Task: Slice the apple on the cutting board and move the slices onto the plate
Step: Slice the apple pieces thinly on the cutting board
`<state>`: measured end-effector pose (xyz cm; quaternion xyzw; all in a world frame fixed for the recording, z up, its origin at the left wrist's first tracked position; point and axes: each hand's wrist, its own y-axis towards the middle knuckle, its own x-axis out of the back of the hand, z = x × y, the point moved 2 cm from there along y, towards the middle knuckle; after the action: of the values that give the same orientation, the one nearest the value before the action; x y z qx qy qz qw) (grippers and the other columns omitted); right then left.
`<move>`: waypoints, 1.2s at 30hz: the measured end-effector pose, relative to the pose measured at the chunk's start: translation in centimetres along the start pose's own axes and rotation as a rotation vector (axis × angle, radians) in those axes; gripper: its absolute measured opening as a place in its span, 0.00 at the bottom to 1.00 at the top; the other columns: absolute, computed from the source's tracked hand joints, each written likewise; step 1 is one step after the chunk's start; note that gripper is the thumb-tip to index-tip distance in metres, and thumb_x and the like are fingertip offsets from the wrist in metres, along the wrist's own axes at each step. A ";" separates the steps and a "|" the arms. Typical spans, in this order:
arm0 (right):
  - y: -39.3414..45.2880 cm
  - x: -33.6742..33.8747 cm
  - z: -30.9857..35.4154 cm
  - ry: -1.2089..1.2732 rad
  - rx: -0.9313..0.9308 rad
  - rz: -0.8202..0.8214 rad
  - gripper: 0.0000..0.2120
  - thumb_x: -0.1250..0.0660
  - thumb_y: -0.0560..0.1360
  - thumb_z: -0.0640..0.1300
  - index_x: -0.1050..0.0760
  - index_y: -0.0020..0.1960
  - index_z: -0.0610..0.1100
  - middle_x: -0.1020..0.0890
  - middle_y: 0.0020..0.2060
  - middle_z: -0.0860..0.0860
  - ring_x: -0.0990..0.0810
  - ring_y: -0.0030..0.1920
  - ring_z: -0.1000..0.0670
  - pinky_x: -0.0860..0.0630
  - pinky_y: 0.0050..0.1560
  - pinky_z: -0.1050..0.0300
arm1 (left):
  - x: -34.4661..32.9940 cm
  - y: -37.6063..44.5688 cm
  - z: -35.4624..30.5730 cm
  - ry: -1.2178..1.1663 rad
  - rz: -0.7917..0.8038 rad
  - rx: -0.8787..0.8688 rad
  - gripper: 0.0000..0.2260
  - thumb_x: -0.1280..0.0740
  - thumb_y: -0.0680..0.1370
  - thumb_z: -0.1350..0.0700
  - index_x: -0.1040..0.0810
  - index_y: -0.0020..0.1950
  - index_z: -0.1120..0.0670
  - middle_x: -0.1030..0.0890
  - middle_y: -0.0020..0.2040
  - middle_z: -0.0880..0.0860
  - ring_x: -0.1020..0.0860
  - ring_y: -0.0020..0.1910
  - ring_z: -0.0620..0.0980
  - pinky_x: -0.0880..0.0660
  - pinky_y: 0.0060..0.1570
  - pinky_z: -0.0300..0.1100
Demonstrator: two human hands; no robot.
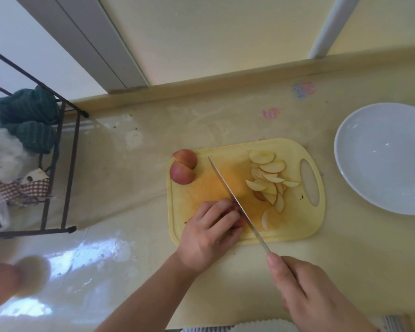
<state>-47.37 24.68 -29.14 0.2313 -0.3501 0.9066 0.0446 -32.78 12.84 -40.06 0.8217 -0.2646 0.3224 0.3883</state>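
Left hand (pixel 212 232) curls over a red-skinned apple piece (pixel 237 215) on the yellow cutting board (pixel 295 226), pinning it. Right hand (pixel 304 291) grips the knife (pixel 235 202), blade against that piece. Pale, thin slices (pixel 268 180) with red edges lie fanned near the board's handle hole; two quarters (pixel 183 169) sit at its far-left corner. White plate (pixel 383 159) waits right on the tabletop (pixel 130 164).

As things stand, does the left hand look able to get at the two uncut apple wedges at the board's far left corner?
Probably yes. The left hand grips the apple piece being cut, left of the knife; the board between it and the wedges shows bare, so only letting go is needed.
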 end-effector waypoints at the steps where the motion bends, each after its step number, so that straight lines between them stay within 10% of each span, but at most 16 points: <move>1: 0.0 0.0 0.1 0.000 -0.004 -0.001 0.30 0.54 0.67 0.69 0.36 0.32 0.42 0.30 0.23 0.50 0.32 0.25 0.55 0.36 0.30 0.60 | 0.0 0.0 0.0 0.004 0.003 0.001 0.08 0.23 0.76 0.59 0.16 0.53 0.60 0.20 0.58 0.55 0.20 0.50 0.56 0.22 0.51 0.46; 36: 4.4 -1.3 -1.4 -0.020 0.066 0.056 0.33 0.59 0.70 0.73 0.37 0.30 0.46 0.32 0.23 0.51 0.34 0.24 0.55 0.30 0.34 0.52 | 0.1 0.3 -0.1 -0.022 -0.004 0.003 0.08 0.22 0.74 0.62 0.15 0.52 0.61 0.19 0.57 0.56 0.24 0.54 0.50 0.23 0.50 0.45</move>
<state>-47.82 22.37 -33.33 0.2319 -0.3269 0.9161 0.0082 -32.95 12.74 -39.78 0.8263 -0.2668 0.3128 0.3849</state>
